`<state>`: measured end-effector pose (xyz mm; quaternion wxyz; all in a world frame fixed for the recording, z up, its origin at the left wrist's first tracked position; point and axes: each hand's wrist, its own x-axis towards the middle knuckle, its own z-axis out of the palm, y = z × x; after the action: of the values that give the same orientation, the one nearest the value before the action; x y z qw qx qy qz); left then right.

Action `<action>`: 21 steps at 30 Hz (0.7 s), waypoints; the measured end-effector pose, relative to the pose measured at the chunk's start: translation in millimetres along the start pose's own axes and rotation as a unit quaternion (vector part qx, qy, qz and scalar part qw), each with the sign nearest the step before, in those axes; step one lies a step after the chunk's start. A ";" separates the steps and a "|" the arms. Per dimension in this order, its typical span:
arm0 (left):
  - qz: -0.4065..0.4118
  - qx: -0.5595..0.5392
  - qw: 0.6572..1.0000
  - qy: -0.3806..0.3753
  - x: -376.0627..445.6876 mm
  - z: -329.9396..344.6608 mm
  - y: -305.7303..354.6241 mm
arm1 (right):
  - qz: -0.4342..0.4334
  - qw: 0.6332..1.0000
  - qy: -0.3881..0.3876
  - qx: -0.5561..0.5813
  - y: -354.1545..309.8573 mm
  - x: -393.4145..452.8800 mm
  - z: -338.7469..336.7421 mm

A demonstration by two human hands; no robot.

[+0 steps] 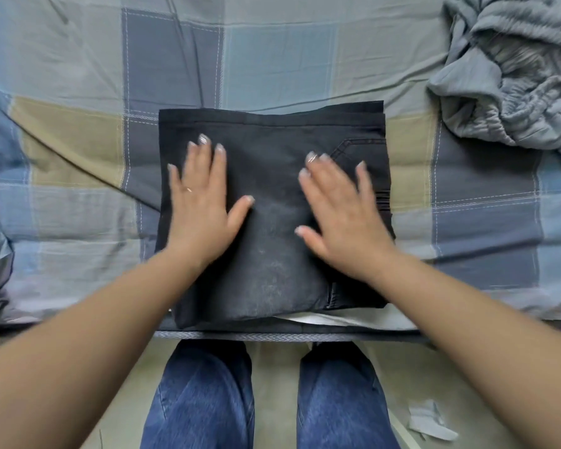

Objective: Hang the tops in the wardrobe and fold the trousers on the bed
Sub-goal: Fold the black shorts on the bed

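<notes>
A pair of dark trousers (272, 215) is lying folded into a thick, near-square bundle on the bed (78, 150), close to its near edge and right in front of the person. A stitched back pocket is showing at the bundle's right side, and a pale strip of something white (337, 319) is peeking out from under its near edge.

Both hands are lying flat on top of the trousers, palms down. The left hand (201, 202) is resting on the left half with its fingers straight and slightly spread, thumb pointing inward; a thin ring is showing on one finger. The right hand (340, 215) is pressing on the right half, fingers also straight and fanned out, a little blurred. Neither hand is gripping any cloth.

The bed is wearing a checked sheet in blue, grey and olive squares. A crumpled grey garment (512, 76) with an elastic waistband is sitting in a heap at the far right of the bed, well apart from the folded bundle. The person is standing against the bed in blue jeans (204, 400), and a scrap of pale paper (431, 419) is lying on the floor by the right leg.
</notes>
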<state>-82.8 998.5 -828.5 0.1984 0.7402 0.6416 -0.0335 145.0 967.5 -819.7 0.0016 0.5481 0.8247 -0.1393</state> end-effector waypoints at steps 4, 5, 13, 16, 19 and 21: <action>0.129 0.026 0.990 -0.054 -73.3 27.5 31.1 | -0.073 0.995 -0.063 -0.015 -26.3 -32.8 27.4; 0.133 0.045 0.987 -0.081 -86.7 35.8 32.0 | -0.071 0.994 -0.078 -0.017 -22.4 -34.5 32.7; -0.097 0.030 0.989 -0.104 -100.6 41.0 -21.4 | -0.073 0.994 -0.075 -0.023 31.7 -40.9 32.5; -0.196 -0.066 0.975 -0.080 -97.3 24.8 -39.4 | -0.016 0.998 -0.043 0.033 44.2 -51.5 20.8; -0.175 -0.184 0.965 -0.060 -88.4 9.6 -47.9 | 0.190 0.957 -0.037 0.214 55.9 -60.7 10.2; -0.195 -0.278 0.939 -0.053 -78.6 2.9 -47.9 | 0.341 0.858 -0.039 0.383 57.9 -59.3 4.6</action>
<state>-142.1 928.6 -819.3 0.4195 0.5134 0.7455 0.0685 220.4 933.7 -828.0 -0.1288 0.7461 0.4671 -0.4567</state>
